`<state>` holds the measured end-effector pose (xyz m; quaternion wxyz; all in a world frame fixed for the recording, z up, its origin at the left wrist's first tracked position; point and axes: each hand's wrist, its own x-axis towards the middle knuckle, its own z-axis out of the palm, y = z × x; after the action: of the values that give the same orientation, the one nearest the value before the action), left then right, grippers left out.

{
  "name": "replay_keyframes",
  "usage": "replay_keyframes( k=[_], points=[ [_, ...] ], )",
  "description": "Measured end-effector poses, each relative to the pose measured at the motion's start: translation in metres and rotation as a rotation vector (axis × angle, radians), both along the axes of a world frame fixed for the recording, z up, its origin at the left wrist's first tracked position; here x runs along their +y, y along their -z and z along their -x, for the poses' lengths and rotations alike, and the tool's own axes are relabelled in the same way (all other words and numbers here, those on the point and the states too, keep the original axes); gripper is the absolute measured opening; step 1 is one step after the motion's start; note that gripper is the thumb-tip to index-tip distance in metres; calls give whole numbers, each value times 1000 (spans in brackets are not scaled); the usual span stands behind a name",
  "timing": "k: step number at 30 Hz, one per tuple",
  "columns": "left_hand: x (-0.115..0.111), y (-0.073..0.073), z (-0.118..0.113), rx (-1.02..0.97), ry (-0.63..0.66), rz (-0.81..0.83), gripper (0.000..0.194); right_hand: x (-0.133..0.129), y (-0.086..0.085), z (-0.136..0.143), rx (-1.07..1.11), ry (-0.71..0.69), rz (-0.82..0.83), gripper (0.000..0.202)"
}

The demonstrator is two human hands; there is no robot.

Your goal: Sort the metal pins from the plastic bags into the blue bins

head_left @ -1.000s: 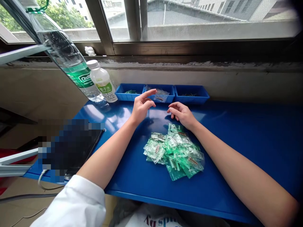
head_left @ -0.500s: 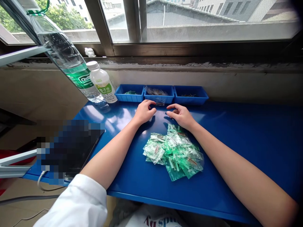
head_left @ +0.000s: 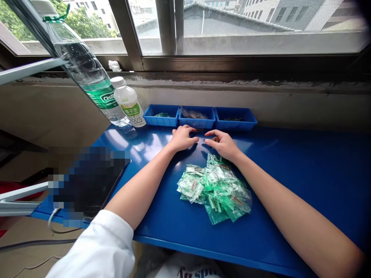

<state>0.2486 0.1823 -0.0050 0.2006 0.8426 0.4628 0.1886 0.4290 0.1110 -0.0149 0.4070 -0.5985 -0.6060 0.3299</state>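
Observation:
My left hand (head_left: 185, 138) is just in front of the middle blue bin (head_left: 207, 122). Its fingers reach forward and its thumb points right, apart from them, with nothing visible in the grasp. A clear plastic bag (head_left: 193, 114) of small brownish pieces lies in that bin and hangs over its front edge, close to my left fingertips. Facing it from the right is my right hand (head_left: 222, 144), fingers curved and thumb apart from the index finger; its other fingers are partly hidden. Nearer to me lies a pile of small clear and green zip bags (head_left: 214, 189) holding thin metal pieces.
Beside the middle bin stand a left bin (head_left: 161, 121) with green bags and a right bin (head_left: 236, 124) with thin metal pieces. A large water bottle (head_left: 101, 94) and a smaller white-capped bottle (head_left: 130, 102) stand left. A dark flat device (head_left: 89, 181) lies on the blue table (head_left: 304, 166).
My left hand has moved slightly right, its thumb now stretched out toward my right hand. My right hand has barely moved. The whole view has shifted a little.

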Motion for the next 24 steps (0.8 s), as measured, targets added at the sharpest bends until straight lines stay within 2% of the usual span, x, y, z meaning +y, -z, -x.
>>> replay_keyframes(
  k=[5, 9, 12, 16, 18, 22, 24],
  points=[
    [0, -3, 6, -291, 83, 50, 24, 0, 1, 0, 8, -8, -5, 36],
    [3, -13, 9, -558, 190, 154, 28, 2, 2, -1, 32, -29, -41, 32],
    [5, -19, 6, -721, 145, 92, 29, 2, 4, -1, 55, -49, -36, 32],
    [7, -16, 3, -677, 73, 139, 54, 3, 4, -2, 49, -71, -31, 30],
    [8, -12, 4, -616, 44, 142, 59, 3, 5, -2, 39, -74, -34, 30],
    [10, -6, 7, -545, -73, -47, 49, 2, 4, -2, 13, -76, -29, 29],
    [11, -6, 9, -470, -97, -146, 51, 1, 3, -2, 4, -78, -28, 28]
  ],
)
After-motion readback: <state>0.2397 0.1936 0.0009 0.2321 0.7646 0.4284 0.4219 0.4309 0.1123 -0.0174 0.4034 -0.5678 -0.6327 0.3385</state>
